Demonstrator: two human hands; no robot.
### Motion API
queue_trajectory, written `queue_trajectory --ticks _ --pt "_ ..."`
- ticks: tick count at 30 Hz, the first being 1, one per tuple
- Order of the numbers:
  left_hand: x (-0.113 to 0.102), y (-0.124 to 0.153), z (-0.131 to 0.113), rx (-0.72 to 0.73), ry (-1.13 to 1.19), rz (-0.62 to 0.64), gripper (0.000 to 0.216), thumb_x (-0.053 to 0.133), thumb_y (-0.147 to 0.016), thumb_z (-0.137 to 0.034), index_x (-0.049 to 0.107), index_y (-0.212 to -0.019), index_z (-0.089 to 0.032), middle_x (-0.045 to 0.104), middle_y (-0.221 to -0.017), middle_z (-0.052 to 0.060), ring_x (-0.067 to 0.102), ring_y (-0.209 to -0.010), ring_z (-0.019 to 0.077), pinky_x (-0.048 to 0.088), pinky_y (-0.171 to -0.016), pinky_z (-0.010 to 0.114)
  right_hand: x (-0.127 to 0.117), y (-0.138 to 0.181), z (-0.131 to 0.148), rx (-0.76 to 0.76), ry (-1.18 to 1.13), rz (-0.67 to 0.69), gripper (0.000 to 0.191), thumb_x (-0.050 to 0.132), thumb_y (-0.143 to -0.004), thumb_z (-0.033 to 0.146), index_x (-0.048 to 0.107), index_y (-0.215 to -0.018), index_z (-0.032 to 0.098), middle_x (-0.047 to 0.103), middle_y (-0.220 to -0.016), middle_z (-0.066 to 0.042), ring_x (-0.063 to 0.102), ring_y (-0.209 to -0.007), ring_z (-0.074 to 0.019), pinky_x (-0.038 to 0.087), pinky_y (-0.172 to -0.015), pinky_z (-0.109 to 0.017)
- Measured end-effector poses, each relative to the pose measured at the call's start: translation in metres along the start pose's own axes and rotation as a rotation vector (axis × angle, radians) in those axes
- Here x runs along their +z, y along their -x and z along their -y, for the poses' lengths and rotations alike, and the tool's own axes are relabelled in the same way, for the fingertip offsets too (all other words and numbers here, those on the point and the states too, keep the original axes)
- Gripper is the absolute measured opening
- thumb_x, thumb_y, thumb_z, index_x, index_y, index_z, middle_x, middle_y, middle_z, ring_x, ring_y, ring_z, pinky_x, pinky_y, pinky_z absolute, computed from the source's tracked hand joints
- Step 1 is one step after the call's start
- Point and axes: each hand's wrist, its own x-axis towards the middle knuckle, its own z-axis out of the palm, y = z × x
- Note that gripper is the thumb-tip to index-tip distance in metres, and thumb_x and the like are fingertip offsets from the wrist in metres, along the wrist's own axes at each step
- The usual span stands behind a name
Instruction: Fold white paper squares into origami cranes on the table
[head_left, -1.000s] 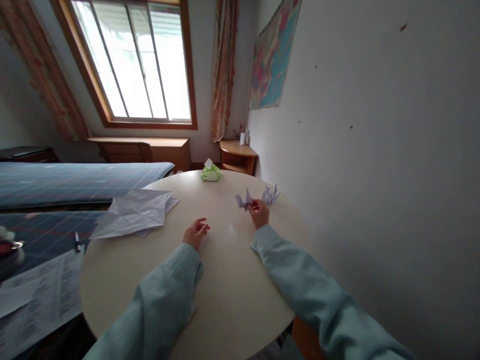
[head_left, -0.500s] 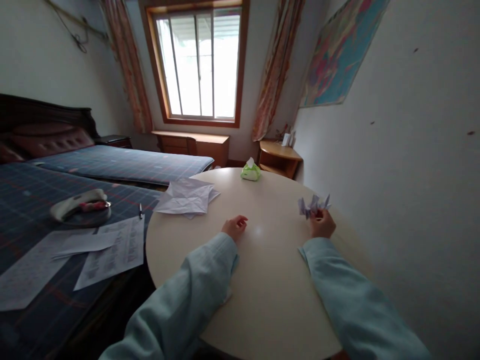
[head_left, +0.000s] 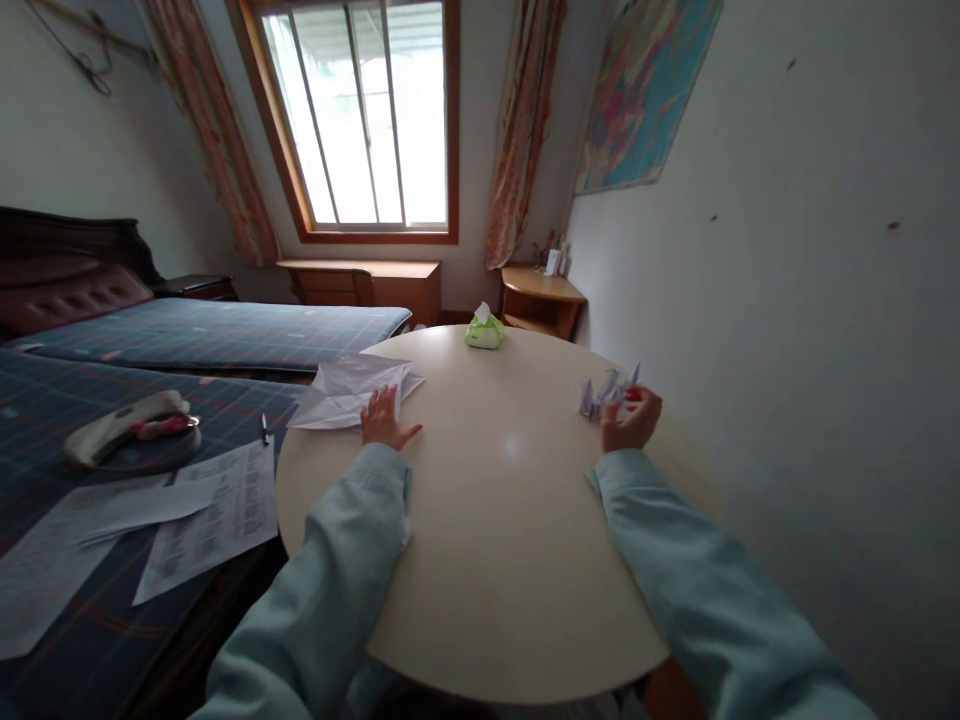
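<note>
My left hand [head_left: 386, 419] is open, fingers spread and thumb out to the right. It reaches over the near right edge of the creased white paper sheets [head_left: 337, 395], which lie at the table's left side. On the right of the table, my right hand [head_left: 631, 420] has its fingers curled together at a small cluster of folded white paper [head_left: 598, 393]. Pointed tips of this folded paper stick up beside and behind the fingers. The fingers partly hide where they meet the paper.
A green tissue pack [head_left: 484, 330] sits at the far edge of the round cream table [head_left: 517, 560]. Left of the table, a bed holds printed sheets [head_left: 217, 520], a pen [head_left: 265, 429] and a white headband-like object [head_left: 135, 430]. A wall [head_left: 810, 330] stands close on the right.
My left hand has moved left from the middle of the table to the creased sheets, and its fingers have spread. My right hand stays by the folded paper. The view has turned slightly right.
</note>
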Motion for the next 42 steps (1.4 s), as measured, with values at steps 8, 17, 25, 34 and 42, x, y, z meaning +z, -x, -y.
queue_trajectory --ticks 8,17,25,34,42 --pt "0.004 -0.008 0.022 -0.131 0.002 0.085 0.064 0.053 -0.064 -0.040 0.032 -0.121 -0.019 0.036 -0.126 0.009 0.031 -0.116 0.0256 0.026 -0.092 0.039 0.010 0.019 0.020 -0.205 -0.223 0.725 0.020 0.039 -0.062 0.011 0.057 -0.068 0.016 0.055 -0.059 -0.002 0.050 -0.058 -0.0133 0.040 -0.057 -0.025" --pt "-0.008 -0.005 0.013 -0.266 -0.082 0.113 0.034 0.037 -0.073 -0.033 0.057 -0.095 -0.017 0.062 -0.090 0.012 0.056 -0.082 0.0244 0.039 -0.066 0.030 0.013 0.021 0.020 -0.085 -0.212 0.966 0.027 0.036 -0.062 0.013 0.060 -0.075 0.015 0.058 -0.062 -0.002 0.052 -0.059 -0.0125 0.039 -0.061 -0.024" --pt "-0.016 -0.009 0.010 -0.297 -0.183 0.066 0.029 0.038 -0.073 -0.030 0.064 -0.079 -0.018 0.064 -0.080 0.010 0.057 -0.077 0.0225 0.038 -0.061 0.028 0.014 0.021 0.023 -0.100 -0.170 0.983 0.028 0.036 -0.062 0.015 0.061 -0.075 0.015 0.059 -0.065 -0.003 0.052 -0.062 -0.0126 0.038 -0.063 -0.023" --pt "-0.020 -0.012 0.006 -0.494 0.054 -0.094 0.020 0.044 -0.066 -0.029 0.061 -0.071 -0.019 0.065 -0.074 0.006 0.058 -0.074 0.0216 0.040 -0.060 0.027 0.014 0.021 0.026 -0.103 -0.141 0.992 0.028 0.035 -0.064 0.016 0.061 -0.076 0.016 0.059 -0.066 -0.003 0.052 -0.062 -0.0126 0.037 -0.062 -0.023" --pt "-0.022 -0.016 0.008 -0.508 0.121 -0.211 0.019 0.043 -0.073 -0.025 0.059 -0.079 -0.017 0.064 -0.077 0.008 0.058 -0.074 0.0207 0.040 -0.061 0.027 0.016 0.021 0.026 -0.115 -0.101 1.010 0.028 0.036 -0.065 0.016 0.061 -0.076 0.017 0.060 -0.068 -0.003 0.052 -0.064 -0.0125 0.038 -0.063 -0.023"
